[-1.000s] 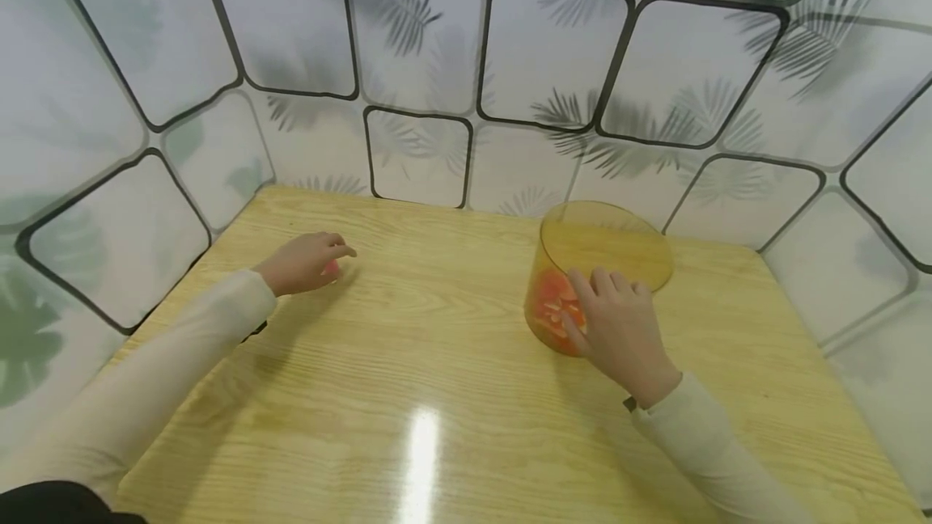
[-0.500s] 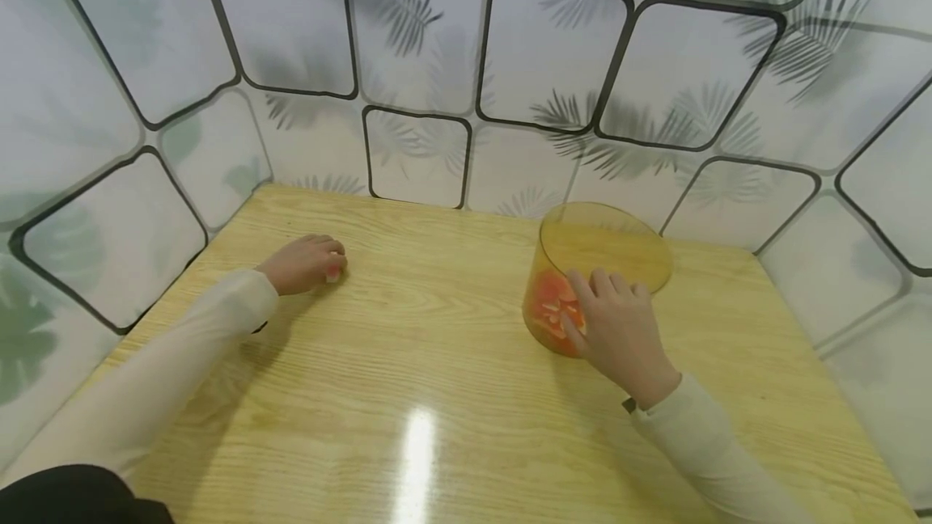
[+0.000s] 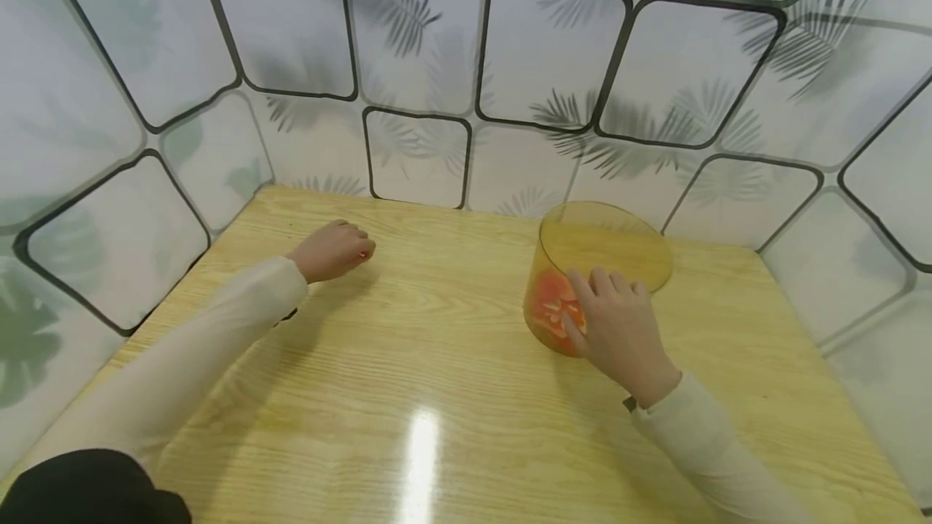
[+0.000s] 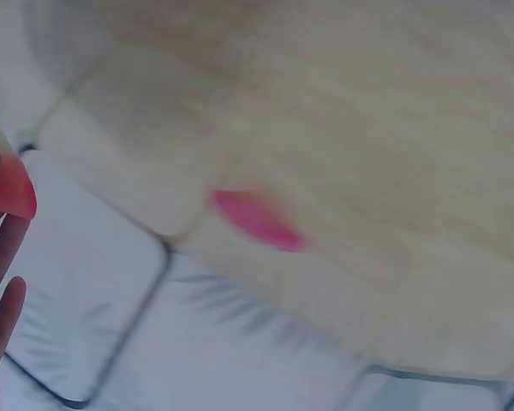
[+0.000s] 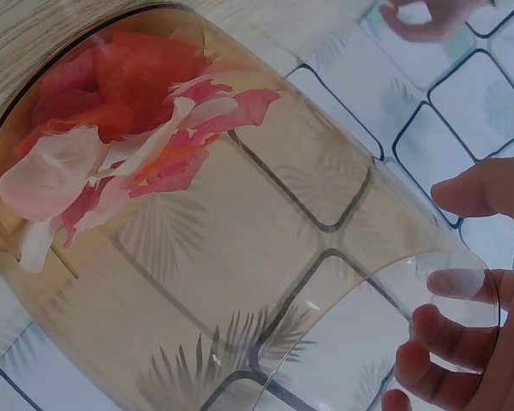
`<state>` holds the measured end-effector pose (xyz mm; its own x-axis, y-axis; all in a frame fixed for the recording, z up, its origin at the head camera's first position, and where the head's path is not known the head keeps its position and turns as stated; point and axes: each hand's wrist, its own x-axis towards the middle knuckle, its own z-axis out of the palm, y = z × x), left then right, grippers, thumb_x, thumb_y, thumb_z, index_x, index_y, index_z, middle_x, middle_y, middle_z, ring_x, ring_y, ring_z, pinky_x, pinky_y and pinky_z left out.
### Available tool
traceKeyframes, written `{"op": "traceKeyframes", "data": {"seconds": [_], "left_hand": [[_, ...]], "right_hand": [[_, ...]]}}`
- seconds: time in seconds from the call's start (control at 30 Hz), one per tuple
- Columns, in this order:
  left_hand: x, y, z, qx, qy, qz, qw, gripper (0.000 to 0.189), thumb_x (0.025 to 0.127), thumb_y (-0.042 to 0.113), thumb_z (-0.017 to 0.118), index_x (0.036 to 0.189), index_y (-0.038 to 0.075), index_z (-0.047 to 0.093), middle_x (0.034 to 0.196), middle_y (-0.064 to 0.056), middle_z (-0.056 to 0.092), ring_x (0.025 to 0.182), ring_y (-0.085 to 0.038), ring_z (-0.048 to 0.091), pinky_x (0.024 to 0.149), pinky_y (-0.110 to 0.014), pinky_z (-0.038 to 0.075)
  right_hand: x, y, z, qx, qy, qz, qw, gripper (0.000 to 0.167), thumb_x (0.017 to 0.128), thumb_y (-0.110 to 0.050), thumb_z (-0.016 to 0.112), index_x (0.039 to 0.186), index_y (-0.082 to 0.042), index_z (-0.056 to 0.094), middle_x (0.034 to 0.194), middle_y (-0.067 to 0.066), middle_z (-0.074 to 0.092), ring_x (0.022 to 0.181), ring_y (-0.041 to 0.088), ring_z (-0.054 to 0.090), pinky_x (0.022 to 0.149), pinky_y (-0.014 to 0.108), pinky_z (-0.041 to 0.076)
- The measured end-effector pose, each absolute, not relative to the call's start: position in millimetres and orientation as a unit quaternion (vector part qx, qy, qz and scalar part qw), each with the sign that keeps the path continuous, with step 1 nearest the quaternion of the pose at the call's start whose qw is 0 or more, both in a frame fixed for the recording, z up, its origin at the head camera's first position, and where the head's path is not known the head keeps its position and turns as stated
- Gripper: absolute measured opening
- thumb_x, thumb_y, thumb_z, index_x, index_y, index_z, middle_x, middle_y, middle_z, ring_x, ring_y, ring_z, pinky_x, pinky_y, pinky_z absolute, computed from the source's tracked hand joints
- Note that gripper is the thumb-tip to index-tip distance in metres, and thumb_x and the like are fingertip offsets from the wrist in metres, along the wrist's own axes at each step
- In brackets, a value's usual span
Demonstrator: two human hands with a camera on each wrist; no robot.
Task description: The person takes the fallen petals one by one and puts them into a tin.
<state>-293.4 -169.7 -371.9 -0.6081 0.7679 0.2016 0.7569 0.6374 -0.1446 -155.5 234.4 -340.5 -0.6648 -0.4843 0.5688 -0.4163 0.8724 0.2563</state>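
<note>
My left hand (image 3: 331, 253), over the far left of the table, pinches a red-and-white petal (image 4: 8, 188); only a small bit of red shows by the fingers in the head view. In the left wrist view, a bright pink petal (image 4: 257, 221), blurred, appears against the tabletop, apart from the fingers. My right hand (image 3: 619, 330) grips the rim of a see-through amber cylindrical container (image 3: 542, 257), thumb on one side of its wall and fingers on the other. Red, pink and pale petals (image 5: 146, 111) lie heaped at the container's bottom.
The pale wood-grain table (image 3: 437, 330) ends at a patterned wall (image 3: 422, 39) along the back and both sides. A bright light reflection (image 3: 418, 467) runs over the near part of the table. Something black (image 3: 95, 488) shows at the lower left corner.
My left hand first draws back slightly as its fingers fold in, then moves right and a little away with the petal. My right hand and the container stay put.
</note>
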Motion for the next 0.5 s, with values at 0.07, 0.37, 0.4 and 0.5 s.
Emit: {"op": "traceKeyframes", "data": {"seconds": [0.07, 0.37, 0.4, 0.5], "left_hand": [[-295, -149, -361, -0.437, -0.888, 0.014, 0.141, 0.013, 0.082, 0.004, 0.069, 0.073, 0.011, 0.062, 0.069, -0.002, 0.061, 0.064, -0.018, 0.056, 0.077, -0.042, 0.049], [-286, -26, -303, -0.485, -0.846, -0.037, 0.220, 0.005, 0.087, 0.009, 0.064, 0.082, 0.011, 0.064, 0.080, -0.003, 0.066, 0.078, -0.021, 0.061, 0.084, -0.036, 0.047], [-283, -12, -296, -0.488, -0.842, -0.041, 0.227, 0.005, 0.087, 0.010, 0.064, 0.083, 0.011, 0.065, 0.081, -0.002, 0.066, 0.079, -0.021, 0.061, 0.085, -0.036, 0.047], [-275, 25, -277, -0.496, -0.833, -0.035, 0.242, 0.006, 0.089, 0.012, 0.061, 0.086, 0.012, 0.066, 0.085, -0.001, 0.067, 0.084, -0.020, 0.062, 0.088, -0.034, 0.046]], "right_hand": [[-155, 235, -340, 0.247, -0.910, -0.053, 0.328, 0.050, 0.070, -0.025, 0.073, 0.112, -0.004, 0.055, 0.073, 0.010, 0.050, 0.061, 0.029, 0.048, 0.047, 0.033, 0.029], [-155, 236, -338, 0.248, -0.908, -0.060, 0.332, 0.050, 0.070, -0.026, 0.075, 0.110, -0.004, 0.055, 0.073, 0.010, 0.050, 0.060, 0.028, 0.047, 0.047, 0.032, 0.028], [-154, 236, -338, 0.248, -0.908, -0.060, 0.332, 0.050, 0.069, -0.026, 0.075, 0.109, -0.004, 0.055, 0.073, 0.010, 0.049, 0.059, 0.028, 0.047, 0.047, 0.032, 0.028], [-154, 235, -338, 0.247, -0.909, -0.063, 0.331, 0.050, 0.069, -0.027, 0.076, 0.109, -0.004, 0.055, 0.073, 0.009, 0.049, 0.059, 0.027, 0.047, 0.047, 0.031, 0.028]]}}
